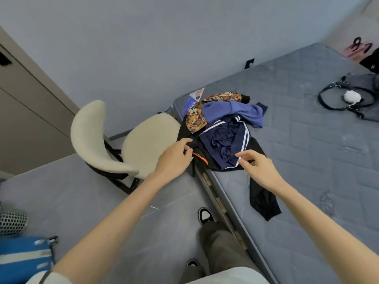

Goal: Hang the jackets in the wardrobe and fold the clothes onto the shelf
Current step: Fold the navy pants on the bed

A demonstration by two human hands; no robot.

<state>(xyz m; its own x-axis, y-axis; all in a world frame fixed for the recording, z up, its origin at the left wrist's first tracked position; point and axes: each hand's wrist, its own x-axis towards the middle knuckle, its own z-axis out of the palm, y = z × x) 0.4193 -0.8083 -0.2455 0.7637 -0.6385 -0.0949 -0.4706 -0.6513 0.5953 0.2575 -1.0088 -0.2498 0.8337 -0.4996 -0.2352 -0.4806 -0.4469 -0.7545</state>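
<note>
mattress (307, 160) | clothes pile (223, 130) – near corner | handbag (352, 95) – far side

Hands (174, 158) (258, 170) at clothes pile (222, 138)

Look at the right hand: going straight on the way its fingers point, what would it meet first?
The navy garment with white stripes, lying over a black garment on the mattress. The right hand points at its near edge; whether the fingers touch it is unclear.

Both arms are stretched forward; the left hand (174, 158) is loosely curled, the right hand (256, 169) is held with thumb and forefinger forward (grip unclear).
</note>
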